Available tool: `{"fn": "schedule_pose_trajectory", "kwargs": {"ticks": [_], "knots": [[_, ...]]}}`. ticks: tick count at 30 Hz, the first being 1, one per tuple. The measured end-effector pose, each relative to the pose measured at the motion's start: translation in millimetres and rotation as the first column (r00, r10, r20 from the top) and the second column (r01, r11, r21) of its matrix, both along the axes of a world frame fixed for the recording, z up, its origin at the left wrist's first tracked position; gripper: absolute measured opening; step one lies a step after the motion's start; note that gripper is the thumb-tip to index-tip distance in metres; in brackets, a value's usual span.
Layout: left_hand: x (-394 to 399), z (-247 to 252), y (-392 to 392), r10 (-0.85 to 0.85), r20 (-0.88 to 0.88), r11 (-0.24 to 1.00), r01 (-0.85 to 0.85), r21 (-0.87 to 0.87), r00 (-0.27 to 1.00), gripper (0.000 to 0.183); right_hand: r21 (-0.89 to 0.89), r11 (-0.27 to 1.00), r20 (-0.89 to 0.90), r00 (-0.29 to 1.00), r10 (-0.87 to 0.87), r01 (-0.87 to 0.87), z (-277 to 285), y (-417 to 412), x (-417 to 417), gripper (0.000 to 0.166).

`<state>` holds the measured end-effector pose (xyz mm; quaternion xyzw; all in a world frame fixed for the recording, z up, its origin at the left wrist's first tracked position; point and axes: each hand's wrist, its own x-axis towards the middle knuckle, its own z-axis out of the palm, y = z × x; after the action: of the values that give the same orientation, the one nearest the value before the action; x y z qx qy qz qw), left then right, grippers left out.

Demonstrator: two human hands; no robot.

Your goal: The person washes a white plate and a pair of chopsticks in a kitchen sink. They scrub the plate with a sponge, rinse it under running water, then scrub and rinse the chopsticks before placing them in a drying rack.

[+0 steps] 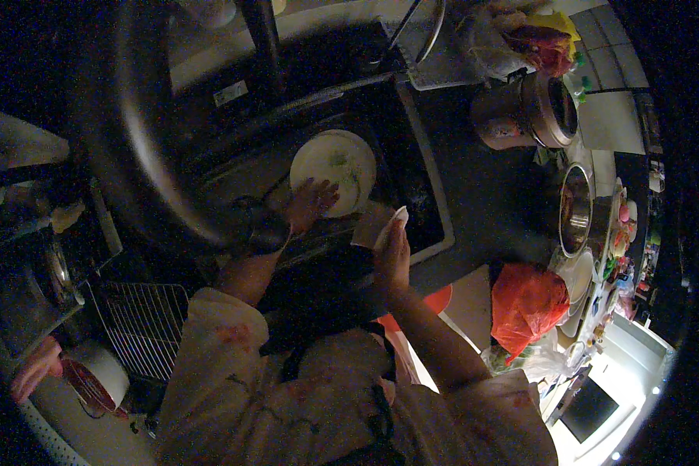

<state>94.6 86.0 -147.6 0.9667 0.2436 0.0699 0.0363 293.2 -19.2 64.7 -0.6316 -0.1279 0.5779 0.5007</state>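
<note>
A pale round plate [342, 160] with a dark leafy pattern shows over the dark basin of the sink [442, 224]. The fingers of my left hand [311, 204] lie over its near left rim, with the thumb side in shadow. Whether the plate rests on the sink floor is too dark to tell. Just right of the plate, my right hand [392, 256] is closed around a thin whitish cloth or pad [401, 216]. A flat greyish-brown part of it seems to hang toward the plate.
A blurred dark curved faucet [143, 140] looms close at left. Right of the sink stand a lidded canister [509, 113], a metal bowl [575, 209] and a red plastic bag [527, 306]. A wire rack [145, 329] and a white pot [102, 373] sit lower left.
</note>
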Motion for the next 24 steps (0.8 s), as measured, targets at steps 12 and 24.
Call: {"fn": "schedule_pose_trajectory", "kwargs": {"ticks": [12, 24], "knots": [[-79, -5, -54, 0.313, -0.22, 0.646, -0.377, -0.664, 0.924, 0.044, 0.006, 0.998, 0.003, 0.998, -0.064, 0.064, 12, 14, 28, 0.069], [-7, 3, -56, 0.191, -0.303, 0.6, -0.356, -0.716, 0.934, 0.041, 0.15, 0.977, -0.064, 0.987, -0.146, 0.154, -10, 19, 62, 0.056]]}}
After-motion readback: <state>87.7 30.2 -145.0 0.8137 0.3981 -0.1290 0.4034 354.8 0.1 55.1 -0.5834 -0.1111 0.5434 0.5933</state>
